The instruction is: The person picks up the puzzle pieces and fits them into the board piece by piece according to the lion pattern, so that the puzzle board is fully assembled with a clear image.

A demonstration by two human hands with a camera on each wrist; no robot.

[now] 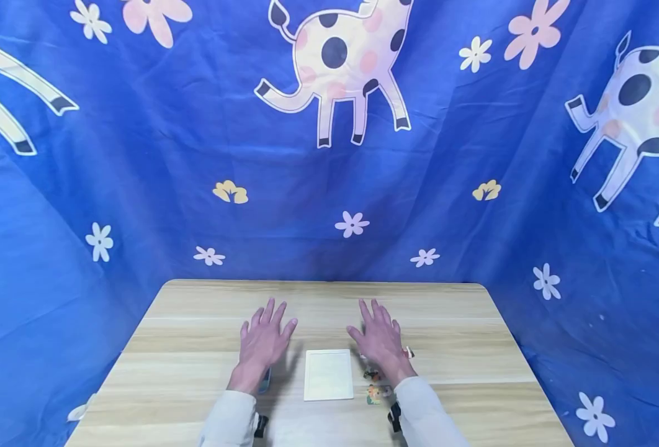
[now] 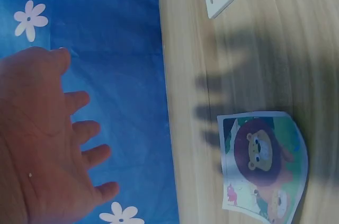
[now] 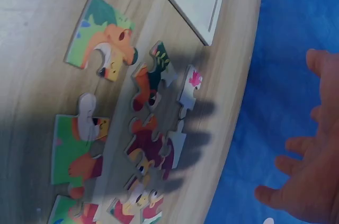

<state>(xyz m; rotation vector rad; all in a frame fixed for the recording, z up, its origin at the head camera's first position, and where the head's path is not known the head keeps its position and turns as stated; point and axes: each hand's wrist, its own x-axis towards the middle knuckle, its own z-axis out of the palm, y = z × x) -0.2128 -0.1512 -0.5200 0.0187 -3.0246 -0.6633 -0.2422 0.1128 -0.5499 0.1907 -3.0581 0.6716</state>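
Observation:
Both hands hover over the table, fingers spread and holding nothing. My left hand [image 1: 265,340] is above a small picture card of a lion [image 2: 257,163], which is mostly hidden under the wrist in the head view. My right hand [image 1: 382,343] is over several loose jigsaw puzzle pieces [image 3: 106,38], showing bits of orange and green animal pictures and lying apart from one another. Between the hands lies a square white puzzle tray [image 1: 328,375] with a thin raised rim and a bare surface. In the right wrist view, a puzzle piece with a pink figure [image 3: 188,89] lies near the tray's corner.
The light wooden table [image 1: 195,335] has rounded far corners. A blue cloth [image 1: 285,205] printed with cows and flowers hangs behind it and along both sides. Dark bands [image 1: 260,426] sit at the wrists below white sleeves [image 1: 427,413].

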